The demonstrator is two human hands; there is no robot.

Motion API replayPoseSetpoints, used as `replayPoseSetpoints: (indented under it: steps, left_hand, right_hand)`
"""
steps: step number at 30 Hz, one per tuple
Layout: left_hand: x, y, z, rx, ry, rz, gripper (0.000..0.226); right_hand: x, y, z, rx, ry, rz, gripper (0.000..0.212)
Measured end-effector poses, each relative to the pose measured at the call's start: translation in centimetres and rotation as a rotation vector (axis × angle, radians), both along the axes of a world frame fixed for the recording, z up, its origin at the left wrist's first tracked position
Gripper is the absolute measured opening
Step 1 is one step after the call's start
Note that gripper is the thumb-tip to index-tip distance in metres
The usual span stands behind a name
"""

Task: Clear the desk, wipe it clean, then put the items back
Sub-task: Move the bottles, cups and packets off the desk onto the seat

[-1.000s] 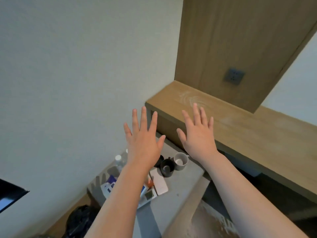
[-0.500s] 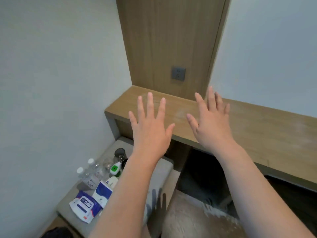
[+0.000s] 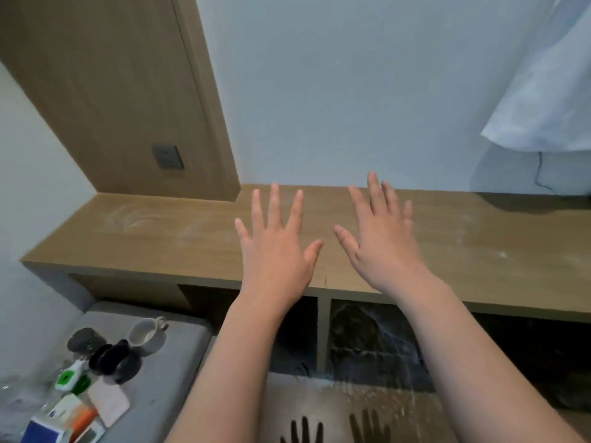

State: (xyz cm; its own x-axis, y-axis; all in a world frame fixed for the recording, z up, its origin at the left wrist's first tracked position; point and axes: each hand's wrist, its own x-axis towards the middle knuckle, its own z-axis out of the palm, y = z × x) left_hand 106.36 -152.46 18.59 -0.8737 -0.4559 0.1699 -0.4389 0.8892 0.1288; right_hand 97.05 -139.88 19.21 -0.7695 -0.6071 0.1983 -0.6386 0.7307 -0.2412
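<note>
1. Head view, hands. The left hand [image 3: 275, 251] and the right hand [image 3: 383, 247] are held side by side, palms down, with fingers straight and spread. Both are released and grasp nothing. They appear in front of the middle of the desk [image 3: 160, 238]; whether they touch it cannot be told.
2. Head view, desk. The wooden top carries no items. Whitish streaks show at its left end and pale specks towards its right, so the wiping step is probably unfinished or only just done.
3. Head view, items. The removed things lie on the grey bench [image 3: 172, 372], low and left of the desk and well apart from both hands: a clear cup [image 3: 145, 332] on its side, a dark cup [image 3: 110, 359], a green-capped bottle [image 3: 68, 375], a white packet [image 3: 108, 401].
4. Advice. No cloth is in view near the hands, so one must be fetched first. Long overlapping strokes from the left end to the right should lift the streaks. Items should return only once the top is dry.
</note>
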Motion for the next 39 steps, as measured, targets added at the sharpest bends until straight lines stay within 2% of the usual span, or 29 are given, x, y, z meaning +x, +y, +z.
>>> replayPoseSetpoints:
  steps: [13,19,25,32,39]
  left_hand:
    - [-18.5,10.6,-2.4,0.009,-0.118,-0.235,0.076]
    - [-29.4,14.1,-4.1,0.042,-0.212,-0.339,0.078]
    - [-39.5,20.3,-4.9,0.035,-0.244,-0.474,0.077]
    - [-46.7,30.0,-5.8,0.017,-0.239,-0.577,0.077]
    - [-52.3,41.8,-6.5,-0.016,-0.251,-0.514,0.079]
  right_hand:
    - [-15.6,13.1,-4.3,0.042,-0.120,-0.269,0.075]
    - [-25.3,16.4,-5.5,0.150,-0.130,-0.297,0.075]
    - [-33.5,24.0,-6.1,0.250,-0.128,-0.404,0.073]
    - [-38.7,33.3,-7.1,0.186,-0.142,-0.516,0.068]
    - [-44.4,44.4,-7.8,0.087,-0.136,-0.465,0.066]
